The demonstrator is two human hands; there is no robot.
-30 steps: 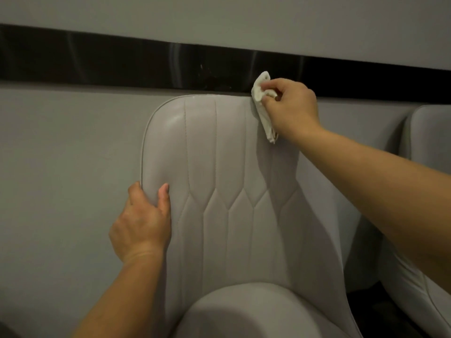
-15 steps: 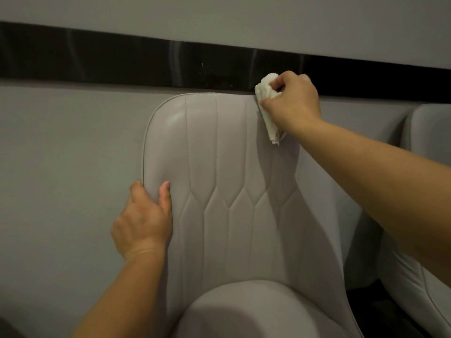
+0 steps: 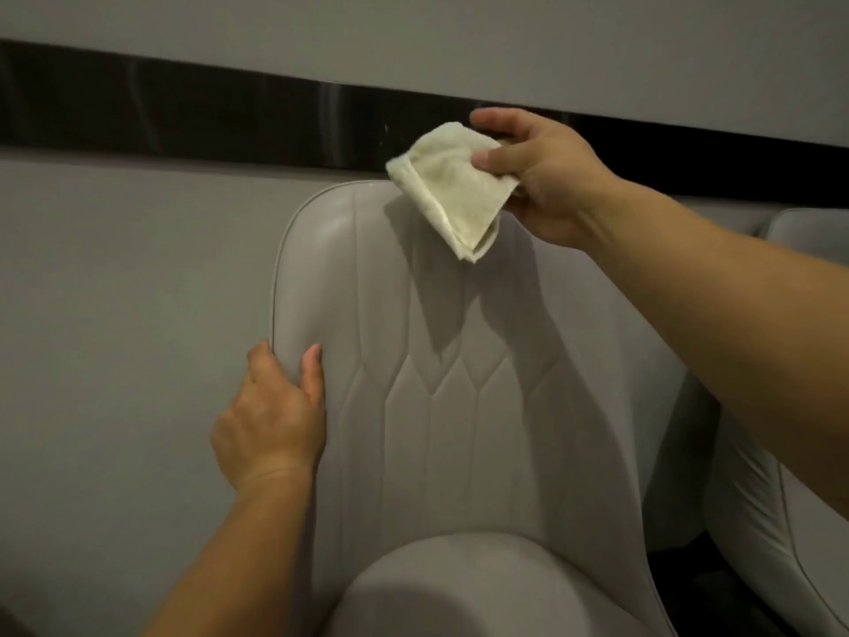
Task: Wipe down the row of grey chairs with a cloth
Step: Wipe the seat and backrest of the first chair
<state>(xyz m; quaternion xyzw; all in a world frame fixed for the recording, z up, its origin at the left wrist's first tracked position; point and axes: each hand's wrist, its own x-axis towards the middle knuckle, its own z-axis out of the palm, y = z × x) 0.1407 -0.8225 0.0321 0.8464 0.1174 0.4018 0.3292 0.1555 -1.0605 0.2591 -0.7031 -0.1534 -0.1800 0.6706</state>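
Cloth (image 3: 452,186): your right hand (image 3: 546,177) pinches its corner, hanging before the chair (image 3: 459,383) top.
Left hand (image 3: 271,420): you grip the chair's left edge.

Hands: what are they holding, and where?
Right hand pinches the cloth by its right edge; left hand grips the chair back's left edge.

Both hands (image 3: 271,420) (image 3: 546,177) curled, gripping

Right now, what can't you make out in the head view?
- Whether the cloth touches the chair or hangs clear: one angle only.
- Left hand's fingers: wrapped behind the chair edge.
- Neighbouring chair: cut off by the right edge and covered by the right forearm.
- Chair legs and floor: below the frame.
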